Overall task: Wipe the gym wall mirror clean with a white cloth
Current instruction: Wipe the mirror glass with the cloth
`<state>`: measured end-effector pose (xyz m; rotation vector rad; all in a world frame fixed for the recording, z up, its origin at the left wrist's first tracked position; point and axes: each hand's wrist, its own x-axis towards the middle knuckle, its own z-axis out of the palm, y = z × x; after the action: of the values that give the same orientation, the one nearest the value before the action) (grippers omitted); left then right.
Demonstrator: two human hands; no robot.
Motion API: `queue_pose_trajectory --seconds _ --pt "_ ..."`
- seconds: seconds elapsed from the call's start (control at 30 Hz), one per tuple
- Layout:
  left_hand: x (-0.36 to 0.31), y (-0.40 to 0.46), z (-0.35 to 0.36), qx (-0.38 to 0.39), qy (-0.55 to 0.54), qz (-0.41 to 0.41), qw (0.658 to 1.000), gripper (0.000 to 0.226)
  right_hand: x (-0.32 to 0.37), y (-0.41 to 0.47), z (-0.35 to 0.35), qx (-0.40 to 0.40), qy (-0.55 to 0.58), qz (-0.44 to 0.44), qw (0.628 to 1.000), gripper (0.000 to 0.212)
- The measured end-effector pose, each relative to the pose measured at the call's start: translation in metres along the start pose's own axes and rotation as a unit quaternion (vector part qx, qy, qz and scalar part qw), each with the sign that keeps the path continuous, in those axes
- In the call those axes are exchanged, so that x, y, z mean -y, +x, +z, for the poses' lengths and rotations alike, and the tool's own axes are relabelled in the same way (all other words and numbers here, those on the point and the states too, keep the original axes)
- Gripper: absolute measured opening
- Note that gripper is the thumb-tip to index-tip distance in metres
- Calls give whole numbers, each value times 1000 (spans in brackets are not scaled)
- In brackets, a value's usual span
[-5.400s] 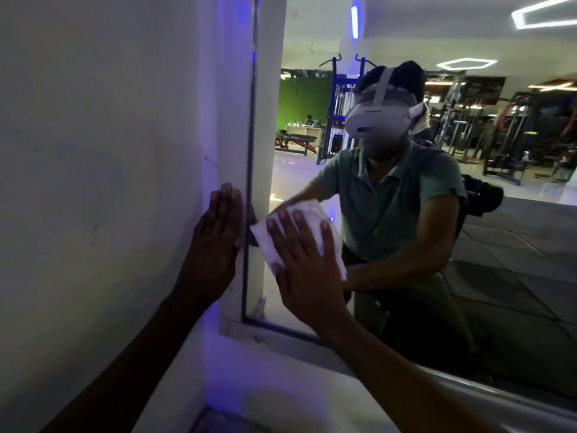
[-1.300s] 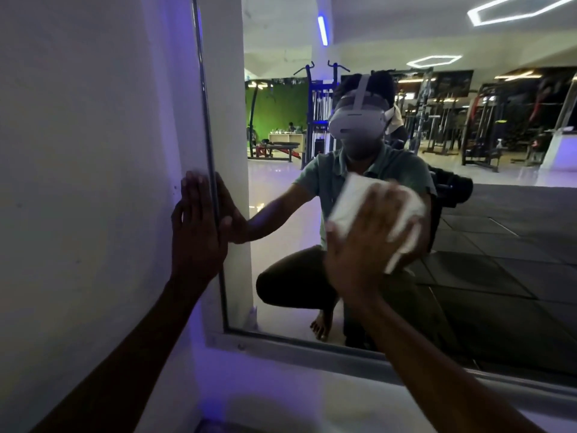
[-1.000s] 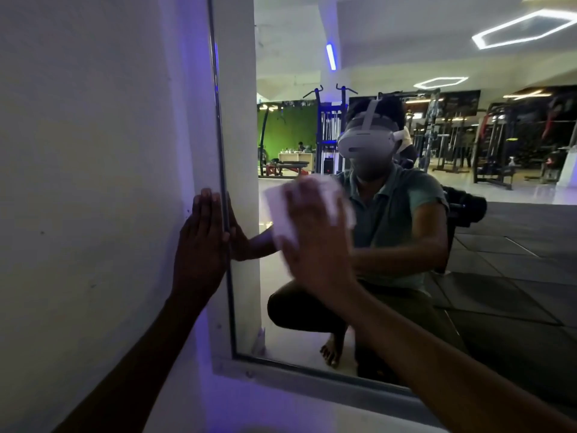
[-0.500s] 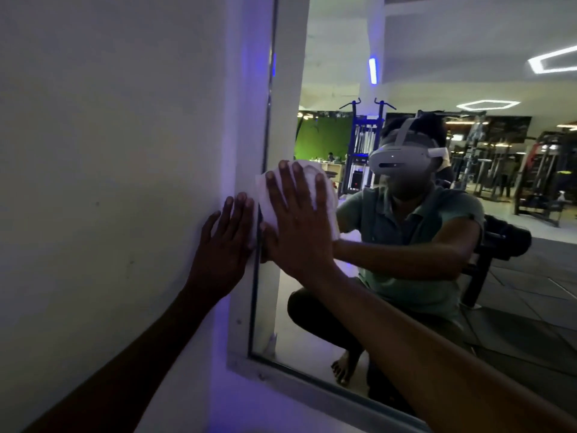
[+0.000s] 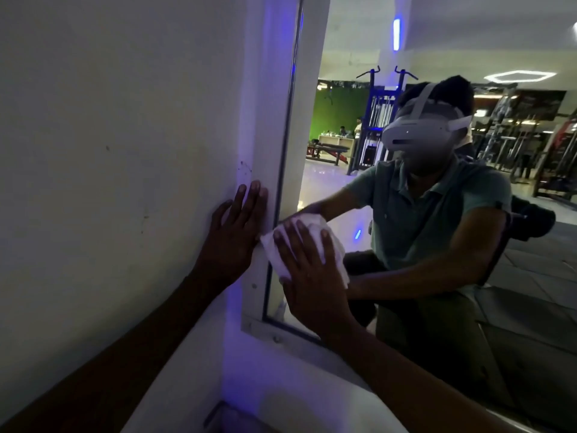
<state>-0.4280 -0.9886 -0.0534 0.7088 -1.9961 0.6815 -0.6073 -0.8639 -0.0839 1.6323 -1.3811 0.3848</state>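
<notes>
Cloth: our right hand [image 5: 312, 276], fingers spread flat, presses the white cloth [image 5: 307, 242] on the mirror [image 5: 343, 189] by its left edge.
Brace: our left hand [image 5: 232, 242] lies open on the wall [image 5: 125, 151].
Technique: we judge even pressure and overlapping strokes into the lower corner work best.

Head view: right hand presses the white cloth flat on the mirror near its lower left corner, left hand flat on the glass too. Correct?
Not quite. In the head view the left hand lies flat on the white wall beside the mirror frame, not on the glass. The right hand does press the white cloth on the mirror.
</notes>
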Motion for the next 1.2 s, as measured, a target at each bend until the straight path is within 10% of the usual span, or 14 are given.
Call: queue_pose_trajectory --seconds 0.13,0.4,0.77,0.97,1.2 --pt "-2 -7 -2 20 6 -12 1000 77 5 -53 10 53 -21 -37 998 88" --pt "-12 -43 15 49 -32 -28 998 81 -22 -115 -15 -18 -72 243 967 88" --pt "-10 -40 9 18 -45 -13 999 79 -12 -35 6 8 -27 -14 1000 80" --pt "21 -11 -32 -1 -6 111 994 58 -46 50 -61 -45 84 5 995 65" --pt "33 131 -155 22 -228 -112 967 42 -70 191 -177 -103 358 190 908 50"
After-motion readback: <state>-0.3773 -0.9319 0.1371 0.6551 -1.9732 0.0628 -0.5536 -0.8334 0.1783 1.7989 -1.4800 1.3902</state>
